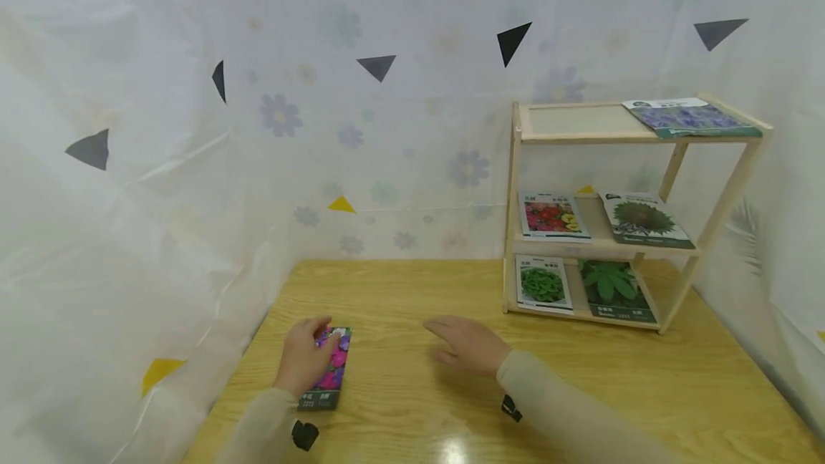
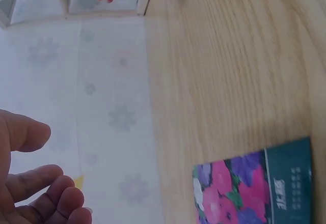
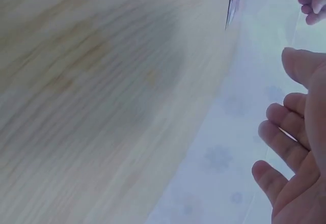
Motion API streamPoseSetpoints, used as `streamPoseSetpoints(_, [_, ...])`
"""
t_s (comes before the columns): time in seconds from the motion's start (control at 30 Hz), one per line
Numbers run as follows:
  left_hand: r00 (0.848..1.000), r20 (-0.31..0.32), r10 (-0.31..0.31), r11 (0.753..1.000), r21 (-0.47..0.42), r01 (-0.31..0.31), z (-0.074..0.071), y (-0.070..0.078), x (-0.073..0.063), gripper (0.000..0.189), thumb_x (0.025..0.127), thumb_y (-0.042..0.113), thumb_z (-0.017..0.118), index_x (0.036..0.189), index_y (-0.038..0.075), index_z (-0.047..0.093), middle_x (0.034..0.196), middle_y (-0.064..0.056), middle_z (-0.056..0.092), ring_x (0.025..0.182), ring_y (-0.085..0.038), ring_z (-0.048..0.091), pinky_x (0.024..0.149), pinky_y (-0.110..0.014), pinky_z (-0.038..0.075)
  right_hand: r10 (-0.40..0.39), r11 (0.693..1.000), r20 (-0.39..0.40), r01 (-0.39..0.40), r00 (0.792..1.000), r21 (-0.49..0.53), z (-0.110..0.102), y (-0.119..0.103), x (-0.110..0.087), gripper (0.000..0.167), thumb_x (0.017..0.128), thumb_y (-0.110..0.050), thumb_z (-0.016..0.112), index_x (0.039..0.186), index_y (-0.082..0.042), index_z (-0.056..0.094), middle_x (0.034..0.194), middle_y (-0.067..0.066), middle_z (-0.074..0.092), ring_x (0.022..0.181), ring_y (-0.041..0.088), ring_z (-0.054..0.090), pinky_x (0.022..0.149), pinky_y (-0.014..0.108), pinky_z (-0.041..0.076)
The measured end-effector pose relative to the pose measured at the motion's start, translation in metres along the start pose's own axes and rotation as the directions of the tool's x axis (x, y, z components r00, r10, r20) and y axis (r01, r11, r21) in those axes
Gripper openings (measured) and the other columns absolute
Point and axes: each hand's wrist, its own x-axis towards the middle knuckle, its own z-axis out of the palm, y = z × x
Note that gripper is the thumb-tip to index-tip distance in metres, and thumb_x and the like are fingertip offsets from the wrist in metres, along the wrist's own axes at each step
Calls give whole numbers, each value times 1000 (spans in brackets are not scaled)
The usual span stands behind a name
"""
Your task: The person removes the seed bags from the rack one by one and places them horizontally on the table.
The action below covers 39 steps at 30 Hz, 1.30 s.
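Observation:
A seed packet point(image 1: 334, 371) printed with pink and purple flowers lies on the wooden table at the left in the head view. My left hand point(image 1: 306, 355) hovers over its left side, fingers loosely bent and thumb apart. In the left wrist view the packet point(image 2: 239, 191) lies beyond the hand point(image 2: 38, 183), with a gap between them. My right hand point(image 1: 469, 344) is above the middle of the table, fingers extended towards the left. The right wrist view shows that hand point(image 3: 300, 127) holding nothing, its fingers spread and relaxed.
A wooden three-tier rack point(image 1: 599, 243) stands at the back right. On its tiers lie several packets, among them a purple-flower one point(image 1: 692, 119), a red-flower one point(image 1: 551, 217) and a green-leaf one point(image 1: 543, 285). White patterned sheeting point(image 1: 399, 163) surrounds the table point(image 1: 399, 407).

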Motion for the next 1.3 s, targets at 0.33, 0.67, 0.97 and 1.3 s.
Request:
streamPoseSetpoints(0.33, [966, -49, 254, 967, -15, -255, 17, 51, 16, 34, 89, 18, 71, 119, 5, 64, 105, -3, 60, 95, -20, 56, 76, -36, 50, -56, 998, -236, 53, 970, -21, -41, 34, -50, 46, 92, -27, 68, 133, -10, 57, 127, 6, 59, 115, 23, 57, 92, 39, 50])
streamPoseSetpoints(0.67, [840, -16, 543, 840, 18, -543, 24, 104, 36, 41, 90, 24, 69, 128, 9, 60, 116, -4, 61, 108, -19, 56, 90, -36, 50, -171, 936, -459, -2, 872, -352, -106, 75, -99, 58, 102, -50, 35, 116, -4, 69, 105, 10, 68, 87, 26, 66, 71, 43, 56])
streamPoseSetpoints(0.97, [710, 39, 703, 710, 25, -704, 21, 162, 52, 49, 91, 30, 67, 132, 5, 56, 128, -8, 54, 118, -20, 52, 94, -35, 48, -212, 886, -572, -91, 792, -454, -167, 96, -130, 62, 100, -50, 40, 116, 3, 67, 101, 20, 67, 76, 36, 65, 62, 51, 52])
streamPoseSetpoints(1.3, [558, 142, 818, 551, 86, -830, 23, 240, 73, 61, 94, 37, 60, 143, 5, 42, 141, -11, 47, 134, -22, 40, 113, -30, 27, -96, 803, -716, -371, 692, -466, -218, 113, -150, 66, 99, -52, 37, 111, 6, 66, 98, 27, 66, 77, 45, 62, 59, 57, 49])
